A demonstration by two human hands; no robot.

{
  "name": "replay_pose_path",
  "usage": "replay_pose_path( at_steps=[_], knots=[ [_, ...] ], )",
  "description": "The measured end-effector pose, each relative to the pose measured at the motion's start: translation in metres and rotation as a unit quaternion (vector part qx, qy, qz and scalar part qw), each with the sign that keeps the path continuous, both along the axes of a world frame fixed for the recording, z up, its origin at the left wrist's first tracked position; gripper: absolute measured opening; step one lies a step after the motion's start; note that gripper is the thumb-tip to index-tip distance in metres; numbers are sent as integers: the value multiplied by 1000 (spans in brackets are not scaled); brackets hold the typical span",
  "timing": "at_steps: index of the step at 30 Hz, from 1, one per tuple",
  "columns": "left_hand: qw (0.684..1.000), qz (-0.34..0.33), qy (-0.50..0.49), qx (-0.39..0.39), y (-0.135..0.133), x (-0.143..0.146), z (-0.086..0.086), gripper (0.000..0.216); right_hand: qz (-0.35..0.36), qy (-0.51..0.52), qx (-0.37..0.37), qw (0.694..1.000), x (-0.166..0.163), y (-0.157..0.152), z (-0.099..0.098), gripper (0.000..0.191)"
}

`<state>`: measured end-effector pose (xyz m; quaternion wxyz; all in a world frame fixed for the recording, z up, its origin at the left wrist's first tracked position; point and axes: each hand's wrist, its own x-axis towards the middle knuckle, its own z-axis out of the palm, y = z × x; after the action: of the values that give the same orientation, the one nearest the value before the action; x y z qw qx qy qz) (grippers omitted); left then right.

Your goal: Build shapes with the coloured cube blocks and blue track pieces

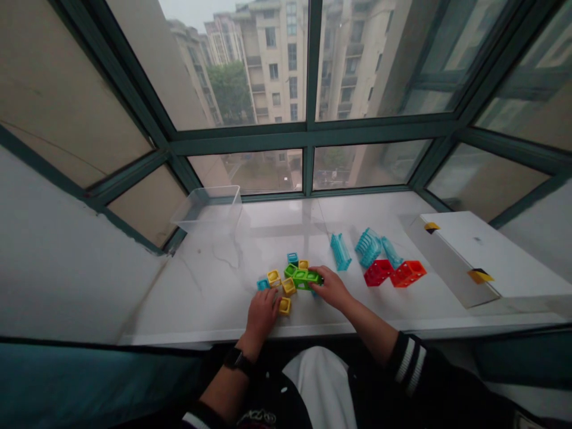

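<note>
My right hand (331,288) is closed on the right end of a row of joined green toy blocks (302,277), fingers at the back and thumb in front. To the left, my left hand (261,312) rests low over the tabletop with its fingers a little apart, holding nothing that I can see. A blue block (263,285) sits just beyond its fingertips. Yellow cube blocks (289,286) lie between the two hands, one of them, a yellow block (285,306), beside my left thumb. Behind the green row stands another blue block (292,258). Part of a blue piece shows under my right hand.
Right of my hands lie clear blue ribbed pieces (341,251) and red blocks (379,272), with an orange-red block (408,273). A clear plastic bin (210,208) stands back left. At the right is a white box (504,256) with yellow-black corners. Windows border the white sill.
</note>
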<state>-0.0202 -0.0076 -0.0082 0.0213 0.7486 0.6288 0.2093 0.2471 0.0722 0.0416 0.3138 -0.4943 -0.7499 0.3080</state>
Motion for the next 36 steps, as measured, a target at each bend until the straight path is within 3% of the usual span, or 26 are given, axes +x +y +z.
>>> replay_pose_path(
  at_steps=[4, 8, 10, 13, 15, 17, 22, 25, 28, 32, 36],
  knots=[
    [1000, 10, -18, 13, 2, -1, -7, 31, 31, 9, -14, 999, 8, -12, 0, 49],
    [998, 11, -43, 34, -1, 4, 9, 31, 62, 16, -34, 997, 20, -28, -7, 51],
    [997, -25, -61, 40, -4, 14, 21, 34, 72, 21, -42, 996, 25, -36, -11, 54],
    [989, -129, -76, 18, -5, 40, 33, 45, 88, 46, -65, 993, 33, -47, -13, 52],
    [979, -188, -72, -15, -4, 60, 35, 54, 99, 74, -76, 989, 40, -53, -14, 49],
    [976, -203, -65, -46, -3, 76, 32, 51, 97, 94, -77, 988, 47, -57, -16, 48],
    [989, -131, -70, -25, 1, 71, 27, 40, 29, 62, -48, 997, 61, -61, -36, 51],
    [992, -82, -93, 25, 9, 40, 37, 42, 29, 1, -10, 1000, 56, -62, -53, 52],
    [993, 32, -90, 67, 29, -1, 48, 44, 35, -68, 40, 996, 49, -63, -60, 53],
    [983, 174, -44, 37, 64, -53, 46, 49, 24, -100, 121, 987, 65, -59, -32, 57],
    [972, 212, 15, -104, 88, -79, 28, 50, -135, -157, 214, 955, 112, -39, 21, 38]
  ],
)
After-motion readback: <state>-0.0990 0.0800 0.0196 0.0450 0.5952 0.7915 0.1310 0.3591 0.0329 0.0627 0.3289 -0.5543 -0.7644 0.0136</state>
